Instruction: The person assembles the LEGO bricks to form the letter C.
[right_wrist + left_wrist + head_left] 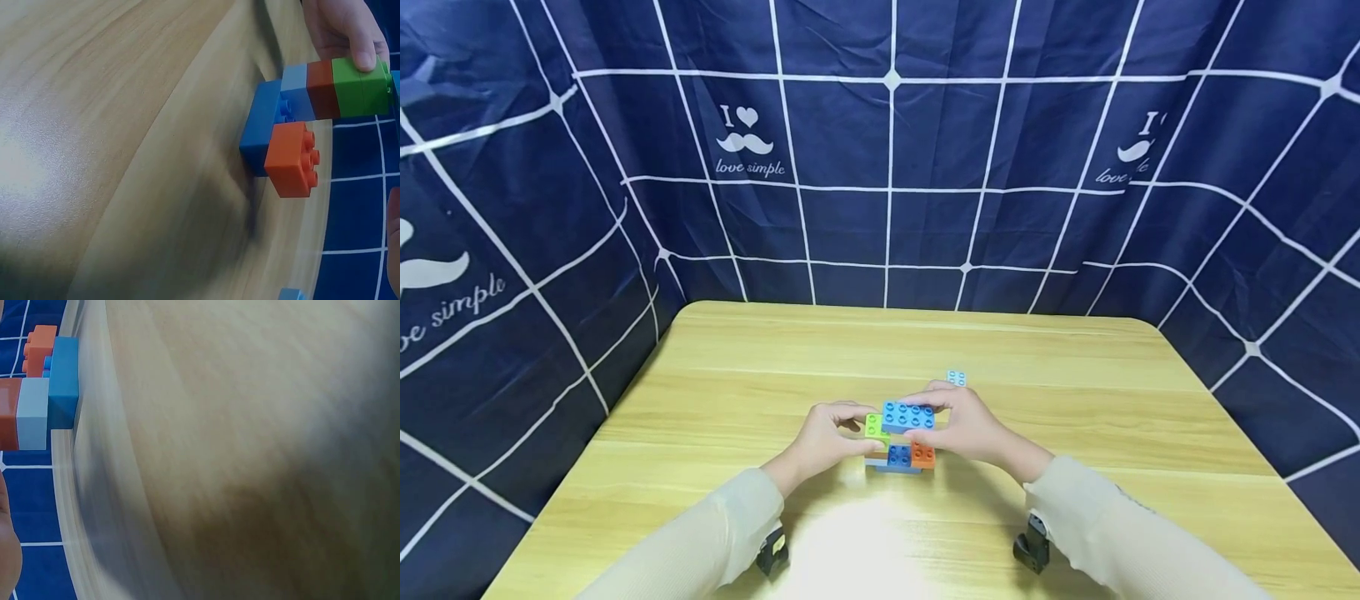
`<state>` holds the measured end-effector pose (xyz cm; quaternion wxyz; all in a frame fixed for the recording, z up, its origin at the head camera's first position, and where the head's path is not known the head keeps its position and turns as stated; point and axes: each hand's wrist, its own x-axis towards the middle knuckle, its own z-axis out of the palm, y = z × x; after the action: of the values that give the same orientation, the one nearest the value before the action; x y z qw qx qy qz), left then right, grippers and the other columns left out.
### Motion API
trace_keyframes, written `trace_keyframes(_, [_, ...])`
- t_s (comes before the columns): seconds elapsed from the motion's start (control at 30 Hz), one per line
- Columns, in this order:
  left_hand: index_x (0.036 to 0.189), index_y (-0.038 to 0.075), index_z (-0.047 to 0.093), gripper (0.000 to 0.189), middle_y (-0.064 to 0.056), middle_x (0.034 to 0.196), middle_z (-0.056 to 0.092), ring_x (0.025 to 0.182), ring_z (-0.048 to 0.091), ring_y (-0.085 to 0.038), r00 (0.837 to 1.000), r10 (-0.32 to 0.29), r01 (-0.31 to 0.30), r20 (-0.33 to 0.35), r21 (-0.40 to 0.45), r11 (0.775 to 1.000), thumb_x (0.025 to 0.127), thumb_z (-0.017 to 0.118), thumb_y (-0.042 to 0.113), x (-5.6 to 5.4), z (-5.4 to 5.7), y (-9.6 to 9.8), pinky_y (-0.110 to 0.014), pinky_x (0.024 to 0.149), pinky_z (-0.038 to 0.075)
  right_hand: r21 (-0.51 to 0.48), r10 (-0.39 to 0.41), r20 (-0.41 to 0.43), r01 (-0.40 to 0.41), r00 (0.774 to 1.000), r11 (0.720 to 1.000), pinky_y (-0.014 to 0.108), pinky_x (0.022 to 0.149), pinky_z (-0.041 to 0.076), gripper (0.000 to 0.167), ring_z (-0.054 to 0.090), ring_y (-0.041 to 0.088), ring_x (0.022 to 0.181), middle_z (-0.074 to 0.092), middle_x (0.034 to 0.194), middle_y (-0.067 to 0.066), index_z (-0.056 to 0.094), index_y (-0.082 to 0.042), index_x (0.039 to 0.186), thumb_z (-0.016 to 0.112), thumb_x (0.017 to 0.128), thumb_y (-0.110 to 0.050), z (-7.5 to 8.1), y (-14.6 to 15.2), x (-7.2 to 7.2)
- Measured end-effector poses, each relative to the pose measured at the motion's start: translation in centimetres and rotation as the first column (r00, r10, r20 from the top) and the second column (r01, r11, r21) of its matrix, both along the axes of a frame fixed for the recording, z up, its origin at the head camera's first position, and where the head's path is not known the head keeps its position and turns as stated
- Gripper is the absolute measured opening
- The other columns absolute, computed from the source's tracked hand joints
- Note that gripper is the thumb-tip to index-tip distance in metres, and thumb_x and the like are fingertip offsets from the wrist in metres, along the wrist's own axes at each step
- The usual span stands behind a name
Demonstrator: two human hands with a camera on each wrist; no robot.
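Note:
My left hand pinches the lime-green part of a small toy-brick stack between thumb and fingers. Below the green sit a brown-red brick and a light blue brick, on one end of a blue base brick. An orange brick with studs stands on the base's other end. My right hand grips a long blue brick over the stack, its left end at the green studs. Whether the two are pressed together I cannot tell. Only part of the left hand shows in the left wrist view.
A light blue brick lies on the wooden table behind my right hand. Dark blue curtains with white lines surround the table's back and sides. Each wrist wears a small black device.

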<state>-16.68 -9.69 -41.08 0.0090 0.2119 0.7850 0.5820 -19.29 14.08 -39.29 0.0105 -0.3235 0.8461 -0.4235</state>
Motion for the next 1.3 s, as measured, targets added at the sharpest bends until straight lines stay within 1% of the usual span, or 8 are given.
trace_keyframes(0.13, [0.106,-0.004,0.069,0.035,-0.013,0.104,0.067,0.089,0.060,-0.027,1.000,-0.005,0.005,0.000,0.005,1.000,0.073,0.080,0.001,-0.1,0.0,0.0,-0.036,0.080,0.053,0.017,0.024,0.005,-0.024,1.000,1.000,0.045,0.078,0.049,0.041,0.054,0.014,0.087,0.061,0.093,-0.006,0.070,-0.012,0.115,0.079,0.079,-0.029,0.2,-0.2,-0.1])
trace_keyframes(0.27, [0.106,-0.005,0.069,0.035,-0.014,0.104,0.067,0.089,0.061,-0.028,1.000,-0.011,0.011,-0.009,0.008,1.000,0.073,0.080,0.001,-0.1,0.1,0.0,-0.040,0.081,0.053,0.048,0.041,-0.009,-0.040,0.999,0.998,0.038,0.070,0.048,0.039,0.052,0.013,0.080,0.061,0.089,-0.008,0.071,-0.013,0.114,0.081,0.077,-0.024,0.4,-0.3,-0.3])
trace_keyframes(0.5, [0.106,-0.006,0.069,0.036,-0.016,0.105,0.067,0.089,0.061,-0.028,1.000,-0.010,0.010,-0.010,0.011,1.000,0.073,0.080,0.001,-0.1,0.0,0.1,-0.039,0.081,0.053,0.072,0.078,-0.014,-0.077,0.997,0.994,0.036,0.062,0.048,0.038,0.050,0.013,0.075,0.060,0.085,-0.009,0.072,-0.011,0.112,0.082,0.076,-0.019,1.2,-0.4,-0.4])
trace_keyframes(0.67, [0.106,-0.006,0.069,0.035,-0.015,0.105,0.067,0.089,0.060,-0.028,1.000,-0.003,0.003,-0.004,-0.001,1.000,0.073,0.080,0.001,0.0,0.0,0.1,-0.037,0.080,0.053,0.102,0.076,-0.007,-0.075,0.997,0.992,0.026,0.060,0.043,0.039,0.051,0.023,0.073,0.059,0.082,-0.008,0.072,-0.011,0.112,0.082,0.075,-0.022,1.6,-0.5,-0.4])
trace_keyframes(0.87, [0.107,-0.005,0.069,0.036,-0.014,0.106,0.067,0.089,0.060,-0.026,1.000,0.001,-0.001,-0.003,-0.011,1.000,0.074,0.080,0.002,0.1,0.1,0.1,-0.035,0.080,0.053,0.140,0.066,0.015,-0.067,0.998,0.988,0.025,0.060,0.043,0.040,0.051,0.022,0.072,0.059,0.082,-0.008,0.072,-0.010,0.112,0.083,0.074,-0.021,1.9,-0.8,-0.4])
trace_keyframes(1.03, [0.106,-0.005,0.069,0.036,-0.013,0.103,0.067,0.088,0.060,-0.025,1.000,-0.001,0.001,-0.008,-0.004,1.000,0.073,0.080,0.001,0.1,0.1,0.1,-0.035,0.080,0.053,0.135,0.062,0.052,-0.069,0.997,0.988,0.025,0.058,0.044,0.040,0.051,0.029,0.073,0.058,0.081,-0.006,0.072,-0.008,0.111,0.083,0.074,-0.018,2.2,-0.9,-0.3])
trace_keyframes(1.1, [0.106,-0.006,0.069,0.035,-0.014,0.102,0.067,0.088,0.060,-0.026,1.000,-0.009,0.009,-0.016,0.003,1.000,0.073,0.079,0.001,0.1,-0.1,0.1,-0.036,0.080,0.053,0.136,0.062,0.052,-0.068,0.997,0.988,0.024,0.058,0.043,0.040,0.051,0.030,0.073,0.058,0.081,-0.006,0.072,-0.008,0.111,0.083,0.074,-0.018,2.3,-1.0,-0.3])
trace_keyframes(1.3, [0.111,0.001,0.067,0.041,-0.007,0.104,0.067,0.092,0.057,-0.023,1.000,-0.022,0.022,-0.010,0.009,1.000,0.073,0.081,0.004,-1.1,-2.2,0.2,-0.043,0.084,0.050,0.153,0.059,0.043,-0.065,0.997,0.986,0.024,0.058,0.045,0.041,0.053,0.029,0.074,0.058,0.080,-0.007,0.071,-0.009,0.112,0.083,0.074,-0.020,2.2,-0.9,-0.2])
